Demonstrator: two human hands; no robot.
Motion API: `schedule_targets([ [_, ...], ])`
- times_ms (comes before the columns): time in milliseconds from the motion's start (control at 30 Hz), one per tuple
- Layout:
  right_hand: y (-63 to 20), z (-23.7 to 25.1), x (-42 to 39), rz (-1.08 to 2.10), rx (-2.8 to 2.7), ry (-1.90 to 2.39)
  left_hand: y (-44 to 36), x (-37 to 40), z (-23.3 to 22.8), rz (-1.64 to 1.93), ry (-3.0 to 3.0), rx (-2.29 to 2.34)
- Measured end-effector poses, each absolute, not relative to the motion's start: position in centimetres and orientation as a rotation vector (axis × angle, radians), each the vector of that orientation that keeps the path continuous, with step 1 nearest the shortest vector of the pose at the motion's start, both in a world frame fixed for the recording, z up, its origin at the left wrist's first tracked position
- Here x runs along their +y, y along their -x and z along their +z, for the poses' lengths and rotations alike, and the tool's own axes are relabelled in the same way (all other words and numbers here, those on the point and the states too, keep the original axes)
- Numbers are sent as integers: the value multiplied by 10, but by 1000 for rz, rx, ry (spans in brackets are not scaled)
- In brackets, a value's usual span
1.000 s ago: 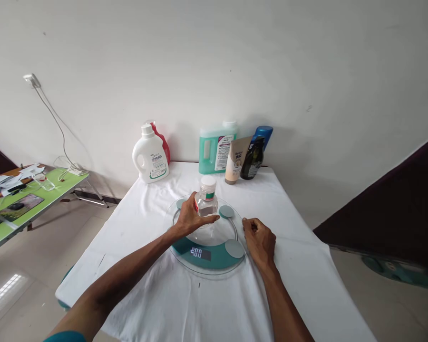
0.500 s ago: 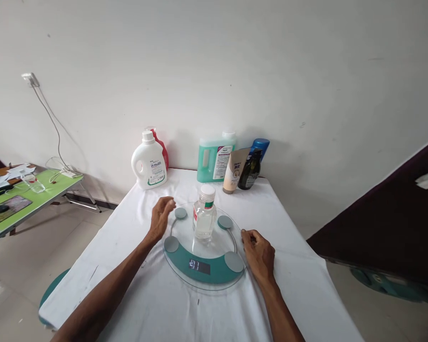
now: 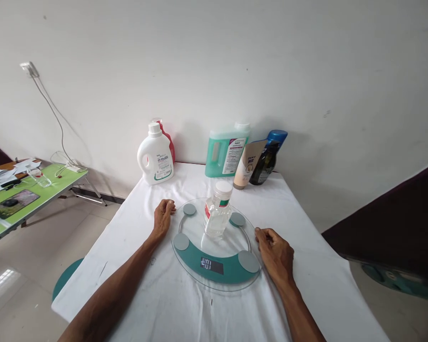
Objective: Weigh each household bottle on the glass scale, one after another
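A clear bottle with a white cap (image 3: 218, 211) stands upright in the middle of a round glass scale (image 3: 216, 244) with a teal band and a lit display. My left hand (image 3: 163, 218) rests on the white cloth just left of the scale, fingers curled, holding nothing. My right hand (image 3: 276, 255) lies on the cloth at the scale's right edge, fingers loosely curled, also holding nothing. Neither hand touches the bottle.
Along the wall at the back of the table (image 3: 306, 266) stand a white detergent jug (image 3: 156, 155) with a red bottle behind it, a green jug (image 3: 226, 154), a beige tube (image 3: 247, 165) and a dark bottle with a blue cap (image 3: 268, 157). A green side table (image 3: 24, 199) with papers is at the left.
My left hand let go of the bottle, leaving it on the scale, and moved down to the cloth left of the scale. My right hand stayed beside the scale.
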State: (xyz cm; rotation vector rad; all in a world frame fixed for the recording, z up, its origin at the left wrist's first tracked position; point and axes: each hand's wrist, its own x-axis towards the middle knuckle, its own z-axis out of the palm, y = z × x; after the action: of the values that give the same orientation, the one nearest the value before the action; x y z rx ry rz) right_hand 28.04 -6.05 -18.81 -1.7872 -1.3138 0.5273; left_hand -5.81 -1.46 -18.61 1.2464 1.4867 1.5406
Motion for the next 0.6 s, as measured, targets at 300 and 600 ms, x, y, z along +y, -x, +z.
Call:
schedule_targets([
  [300, -279, -189, -60, 509, -1300, 1801, 60, -11, -189, 1510, -1281, 1502],
  [600, -279, -190, -61, 523, -1298, 1795, 61, -12, -190, 1518, -1264, 1483],
])
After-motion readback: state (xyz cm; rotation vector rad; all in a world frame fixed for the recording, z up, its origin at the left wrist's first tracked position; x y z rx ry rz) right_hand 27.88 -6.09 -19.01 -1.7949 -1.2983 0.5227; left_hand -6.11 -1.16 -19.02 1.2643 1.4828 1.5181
